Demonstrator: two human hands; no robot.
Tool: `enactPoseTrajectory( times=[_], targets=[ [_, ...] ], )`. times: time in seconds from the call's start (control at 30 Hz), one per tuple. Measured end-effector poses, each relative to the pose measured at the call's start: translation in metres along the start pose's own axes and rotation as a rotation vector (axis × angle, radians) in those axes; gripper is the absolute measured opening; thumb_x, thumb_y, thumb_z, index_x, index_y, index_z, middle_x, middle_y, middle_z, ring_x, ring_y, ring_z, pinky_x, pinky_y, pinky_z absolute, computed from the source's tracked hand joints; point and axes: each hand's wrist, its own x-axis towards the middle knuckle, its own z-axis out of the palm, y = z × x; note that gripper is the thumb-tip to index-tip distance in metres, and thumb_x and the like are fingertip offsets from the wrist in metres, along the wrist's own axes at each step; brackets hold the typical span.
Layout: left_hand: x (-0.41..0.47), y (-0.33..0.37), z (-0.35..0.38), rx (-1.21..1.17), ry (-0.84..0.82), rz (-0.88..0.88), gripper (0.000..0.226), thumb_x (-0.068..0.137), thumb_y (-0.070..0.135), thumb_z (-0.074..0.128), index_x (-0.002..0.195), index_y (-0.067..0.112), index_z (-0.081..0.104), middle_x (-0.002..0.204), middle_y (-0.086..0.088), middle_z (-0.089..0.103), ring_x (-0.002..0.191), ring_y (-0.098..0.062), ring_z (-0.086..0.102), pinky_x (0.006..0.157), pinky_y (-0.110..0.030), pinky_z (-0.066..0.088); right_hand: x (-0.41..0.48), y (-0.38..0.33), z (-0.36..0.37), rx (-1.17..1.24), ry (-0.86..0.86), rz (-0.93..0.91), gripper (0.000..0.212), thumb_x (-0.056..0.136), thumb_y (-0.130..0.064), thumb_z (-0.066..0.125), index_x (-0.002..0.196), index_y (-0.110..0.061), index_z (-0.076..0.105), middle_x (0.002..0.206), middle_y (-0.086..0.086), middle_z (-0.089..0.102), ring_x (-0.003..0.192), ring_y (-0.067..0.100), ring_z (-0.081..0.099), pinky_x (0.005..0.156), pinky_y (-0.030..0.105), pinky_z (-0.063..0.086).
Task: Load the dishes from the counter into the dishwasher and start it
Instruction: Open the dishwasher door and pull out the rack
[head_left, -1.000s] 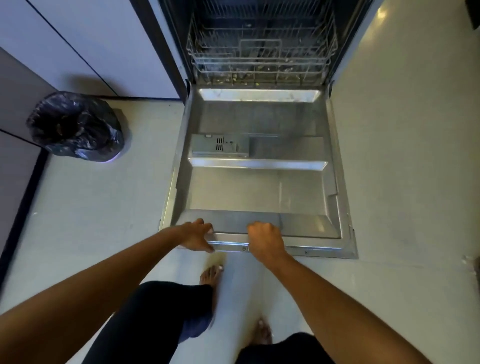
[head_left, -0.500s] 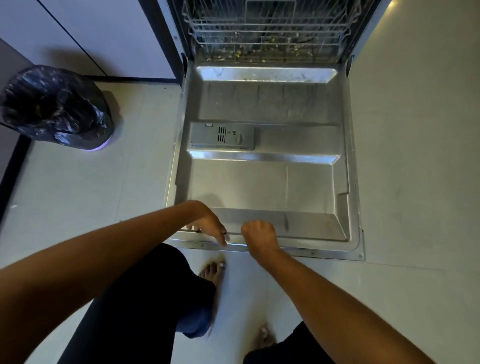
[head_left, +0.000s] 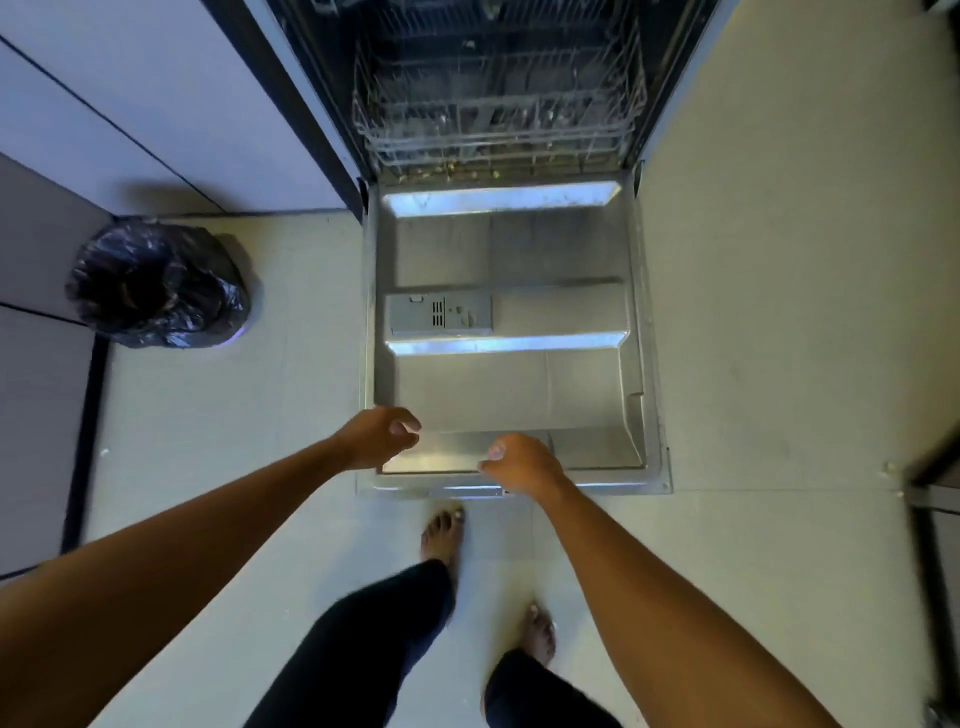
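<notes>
The dishwasher door (head_left: 509, 395) lies fully open and flat, its steel inner side facing up. Behind it the wire lower rack (head_left: 498, 119) sits inside the tub with no dishes on it. My left hand (head_left: 379, 436) hovers at the door's front left corner, fingers loosely curled, holding nothing. My right hand (head_left: 522, 462) hangs over the middle of the door's front edge, fingers also loosely curled and not gripping it. No dishes or counter are in view.
A grey detergent dispenser (head_left: 439, 314) sits on the door's left half. A bin lined with a black bag (head_left: 156, 283) stands on the floor to the left, by the white cabinets (head_left: 130, 104). My bare feet (head_left: 441, 535) stand just before the door. A dark object (head_left: 935, 499) juts in at the right edge.
Both hands have let go of the door's front edge and lifted slightly off it. The door lies flat and the view has tilted up, showing more of the rack.
</notes>
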Motion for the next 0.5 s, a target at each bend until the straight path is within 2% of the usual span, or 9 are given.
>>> enactPoseTrajectory(
  times=[0.17,0.27,0.37,0.43,0.5],
  targets=[
    [-0.037,0.057,-0.108,-0.070,0.165,0.104,0.018,0.094,0.016,0.061,0.109,0.016,0.070,0.102,0.005,0.065,0.098,-0.015,0.063,0.079,-0.020,0.041,-0.035,-0.075,-0.097,0.042,0.048,-0.048,0.023,0.087,-0.036,0.065,0.102,-0.019,0.070,0.109,0.005,0.071,0.104,0.027,0.066,0.087,0.032,0.053],
    [-0.044,0.097,-0.173,-0.084,0.261,0.205,0.018,0.094,0.012,0.061,0.107,0.011,0.073,0.105,0.006,0.065,0.097,-0.010,0.060,0.086,-0.021,0.044,-0.042,-0.125,-0.161,0.077,0.191,-0.093,0.018,0.085,-0.034,0.069,0.098,-0.021,0.072,0.106,0.003,0.072,0.101,0.024,0.066,0.082,0.028,0.049],
    [-0.042,0.136,-0.230,-0.123,0.353,0.243,0.019,0.093,0.007,0.059,0.106,0.009,0.072,0.104,0.005,0.065,0.097,-0.013,0.061,0.088,-0.022,0.044,-0.039,-0.165,-0.220,0.116,0.305,-0.165,0.017,0.086,-0.033,0.071,0.095,-0.018,0.071,0.092,0.002,0.071,0.089,0.022,0.065,0.075,0.027,0.047],
    [-0.038,0.156,-0.258,-0.117,0.399,0.262,0.019,0.092,0.006,0.058,0.105,0.007,0.072,0.109,0.002,0.066,0.101,-0.016,0.061,0.087,-0.023,0.043,-0.032,-0.183,-0.253,0.117,0.358,-0.195,0.017,0.087,-0.032,0.069,0.099,-0.020,0.071,0.100,0.002,0.072,0.095,0.025,0.066,0.081,0.031,0.052],
    [-0.028,0.172,-0.284,-0.098,0.419,0.268,0.020,0.094,0.012,0.060,0.112,0.011,0.069,0.117,0.000,0.065,0.103,-0.016,0.060,0.086,-0.025,0.044,-0.020,-0.202,-0.286,0.131,0.412,-0.230,0.020,0.087,-0.033,0.068,0.105,-0.024,0.071,0.111,0.001,0.071,0.105,0.025,0.065,0.087,0.032,0.050]
  ],
)
